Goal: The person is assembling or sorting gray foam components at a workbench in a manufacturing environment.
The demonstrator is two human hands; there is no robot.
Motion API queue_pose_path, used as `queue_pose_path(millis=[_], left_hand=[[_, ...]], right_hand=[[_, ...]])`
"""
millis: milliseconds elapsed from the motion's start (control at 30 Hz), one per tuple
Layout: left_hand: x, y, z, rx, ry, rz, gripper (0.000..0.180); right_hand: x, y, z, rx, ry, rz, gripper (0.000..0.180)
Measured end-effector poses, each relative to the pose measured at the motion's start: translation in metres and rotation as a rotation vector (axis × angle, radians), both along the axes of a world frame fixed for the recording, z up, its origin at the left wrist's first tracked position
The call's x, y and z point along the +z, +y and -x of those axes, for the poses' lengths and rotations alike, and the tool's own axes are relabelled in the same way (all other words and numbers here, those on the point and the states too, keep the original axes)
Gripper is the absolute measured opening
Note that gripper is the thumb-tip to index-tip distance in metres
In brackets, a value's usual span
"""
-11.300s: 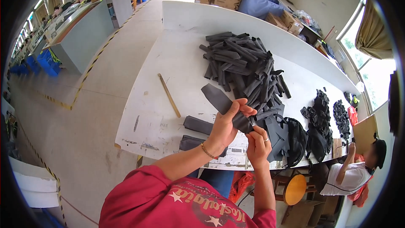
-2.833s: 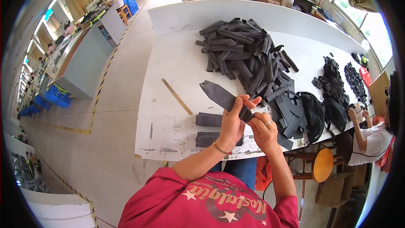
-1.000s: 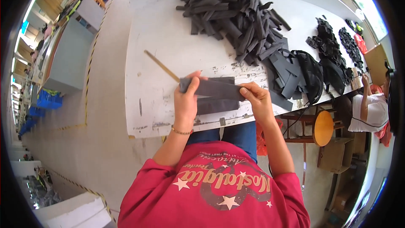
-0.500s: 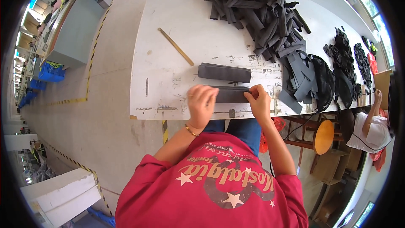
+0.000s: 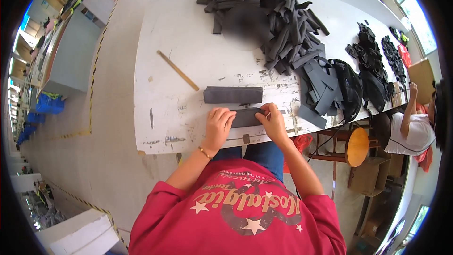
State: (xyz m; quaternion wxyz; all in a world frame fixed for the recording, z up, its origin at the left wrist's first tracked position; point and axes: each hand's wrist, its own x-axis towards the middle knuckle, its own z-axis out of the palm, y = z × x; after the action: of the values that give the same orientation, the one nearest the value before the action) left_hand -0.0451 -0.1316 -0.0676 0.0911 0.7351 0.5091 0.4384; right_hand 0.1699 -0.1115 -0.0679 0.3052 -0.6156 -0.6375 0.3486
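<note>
Near the front of the worktop (image 5: 172,113), I see a dark flat strip (image 5: 246,119). The right hand (image 5: 272,120) pinches its right end, fingers nearly closed; the left hand (image 5: 219,125) curls on the other, grip unclear.

Heap (image 5: 295,33) partly blurred, nearer stack (image 5: 245,119) partly hidden

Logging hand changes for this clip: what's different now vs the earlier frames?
The dark fabric strip held up between both hands came down toward the person onto the nearer stack. The left hand and right hand now touch its two ends; whether either grip is closed is unclear. Unchanged: farther stack, wooden stick, heap of dark strips.
</note>
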Motion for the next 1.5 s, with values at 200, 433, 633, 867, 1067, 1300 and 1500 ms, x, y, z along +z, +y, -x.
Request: queue_pose_path(millis=[200,433,633,867,1067,1300,1500], left_hand=[[0.060,-0.001,-0.001,0.027,0.185,-0.030,0.014],[0.059,0.181,-0.044,-0.165,-0.714,0.488,0.013],[0.013,0.308,-0.094,0.040,-1.404,0.819,0.011],[0.013,0.314,-0.109,0.112,-1.372,0.872,0.009],[0.023,0.317,-0.112,0.048,-1.518,0.895,0.008],[0.024,0.337,-0.098,0.180,-1.593,1.001,0.009],[0.046,0.268,-0.094,-0.159,-1.565,0.919,0.013]], right_hand=[[0.038,-0.007,-0.075,-0.055,-0.392,-0.268,0.039],[-0.005,-0.028,-0.142,0.189,-1.298,-0.338,0.035],[0.011,-0.021,-0.143,0.310,-1.049,-0.155,0.039],[0.015,-0.046,-0.151,0.267,-0.867,-0.129,0.055],[0.019,-0.062,-0.151,0.307,-0.829,-0.183,0.055],[0.025,-0.055,-0.154,0.275,-0.623,-0.405,0.037],[0.068,-0.001,-0.117,-0.348,0.041,-0.323,0.023]])
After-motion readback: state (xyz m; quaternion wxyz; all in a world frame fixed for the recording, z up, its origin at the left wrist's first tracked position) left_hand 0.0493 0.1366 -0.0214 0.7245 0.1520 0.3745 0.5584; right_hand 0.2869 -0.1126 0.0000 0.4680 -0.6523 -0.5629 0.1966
